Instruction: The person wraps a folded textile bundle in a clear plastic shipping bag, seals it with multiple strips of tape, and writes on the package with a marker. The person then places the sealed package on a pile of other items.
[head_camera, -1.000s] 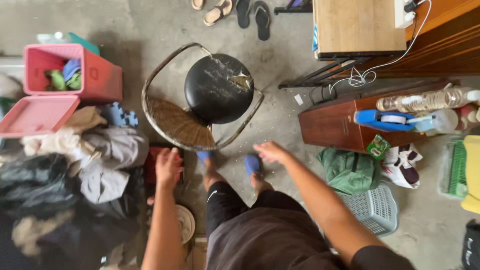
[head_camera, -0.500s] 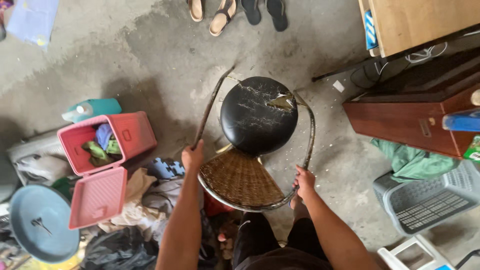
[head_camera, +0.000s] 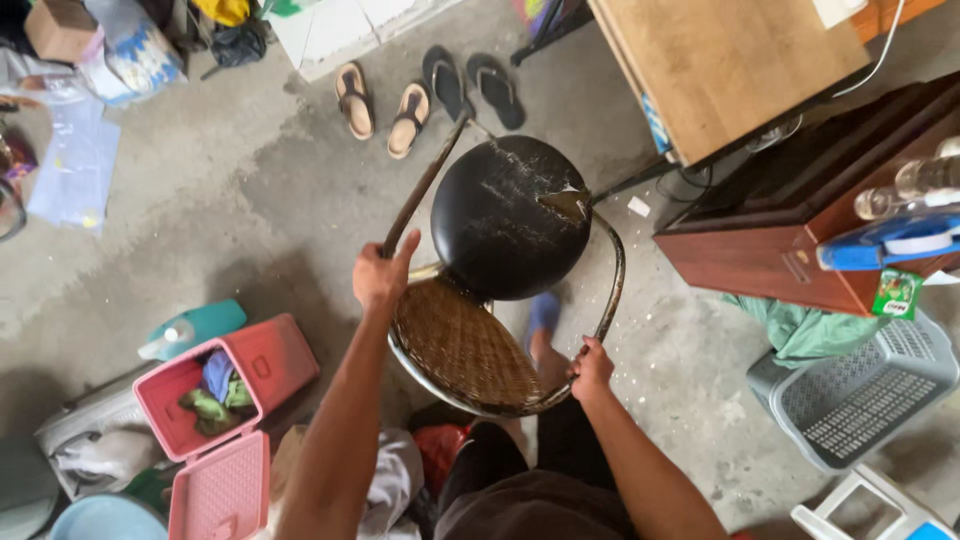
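The chair, a metal-framed one with a round black cushioned seat and a woven cane backrest, sits lifted over the concrete floor in the middle of the view, held between both hands. Open floor lies beyond it and to its left, up to two pairs of sandals near the far edge. To the right the room is tighter: a dark wooden cabinet and a light wooden counter stand close to the seat's right side, and a grey plastic basket sits nearer the person. To the left a pink plastic box with its lid open and a heap of clothes crowd the near side. Compared with half a second ago, the chair is higher and closer to the camera, filling more of the view, and the pink box lies further to the lower left. The left hand is clamped on the frame tube at the left of the backrest, arm stretched forward, thumb over the tube. The right hand is closed on the curved frame at the lower right of the backrest, elbow bent, lower than the left. The hands are well apart, the cane backrest between them.
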